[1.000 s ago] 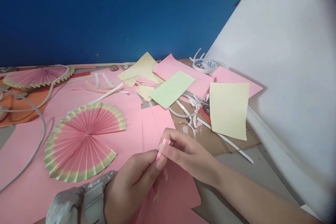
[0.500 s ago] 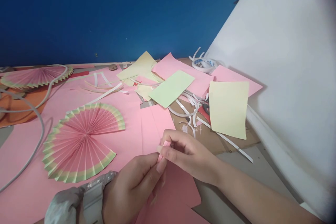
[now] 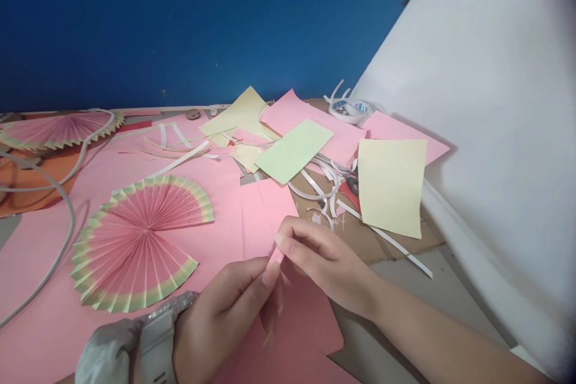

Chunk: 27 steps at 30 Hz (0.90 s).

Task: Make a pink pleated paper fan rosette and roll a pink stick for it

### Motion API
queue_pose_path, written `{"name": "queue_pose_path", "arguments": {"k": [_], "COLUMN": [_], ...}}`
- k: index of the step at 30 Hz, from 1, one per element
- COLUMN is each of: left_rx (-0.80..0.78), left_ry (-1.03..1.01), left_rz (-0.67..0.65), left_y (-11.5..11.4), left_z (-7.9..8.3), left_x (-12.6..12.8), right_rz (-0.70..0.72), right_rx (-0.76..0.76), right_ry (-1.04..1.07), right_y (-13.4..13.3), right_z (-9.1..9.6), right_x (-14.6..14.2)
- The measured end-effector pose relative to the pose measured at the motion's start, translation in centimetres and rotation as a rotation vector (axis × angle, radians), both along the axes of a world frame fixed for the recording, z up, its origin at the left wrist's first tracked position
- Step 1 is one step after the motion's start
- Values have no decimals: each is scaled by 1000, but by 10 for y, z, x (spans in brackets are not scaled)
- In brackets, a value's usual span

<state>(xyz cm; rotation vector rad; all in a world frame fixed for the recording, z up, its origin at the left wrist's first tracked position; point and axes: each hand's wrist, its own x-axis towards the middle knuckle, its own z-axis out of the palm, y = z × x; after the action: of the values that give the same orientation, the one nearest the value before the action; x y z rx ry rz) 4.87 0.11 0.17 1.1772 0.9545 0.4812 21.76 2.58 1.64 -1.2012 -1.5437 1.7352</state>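
Between my hands is a small folded strip of pink paper [image 3: 276,255]. My left hand [image 3: 234,300], with a watch on its wrist, pinches the lower end between thumb and forefinger. At the upper end, the thumb and forefinger of my right hand [image 3: 317,255] close on the same strip, hiding its tip. To the left lies a pleated paper fan [image 3: 144,240], pink with a yellow and green rim, spread round with a gap on its right. Large pink paper sheets [image 3: 211,258] lie beneath the fan and my hands.
A second fan [image 3: 63,130] lies at the back left near a pale cable [image 3: 67,216]. Yellow paper [image 3: 391,186], green paper [image 3: 294,151], white strips [image 3: 387,239], a tape roll [image 3: 350,109] and dark-handled scissors [image 3: 353,185] lie right of centre. A blue wall [image 3: 216,30] stands behind.
My right fingers have shifted slightly up along the pink strip and now cover its upper end. My left hand keeps its pinch, nearly in place.
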Motion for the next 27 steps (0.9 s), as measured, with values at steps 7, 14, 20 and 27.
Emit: {"name": "queue_pose_path", "arguments": {"k": [7,14,20,27], "left_rx": [83,67,62,-24], "left_ry": [57,17,-35,-124], "left_rz": [-1,31,25,20], "left_y": [0,1,1,-1], "left_z": [-5,-4,-2,-7], "left_x": [0,0,-1,1], "right_rz": [12,-12,26,-99], "right_rx": [37,88,41,163], "right_ry": [-116,-4,-87,-20], "right_y": [-3,-1,-2,4], "right_z": [-2,-2,-5,-3], "right_x": [-2,-1,-2,3]}}
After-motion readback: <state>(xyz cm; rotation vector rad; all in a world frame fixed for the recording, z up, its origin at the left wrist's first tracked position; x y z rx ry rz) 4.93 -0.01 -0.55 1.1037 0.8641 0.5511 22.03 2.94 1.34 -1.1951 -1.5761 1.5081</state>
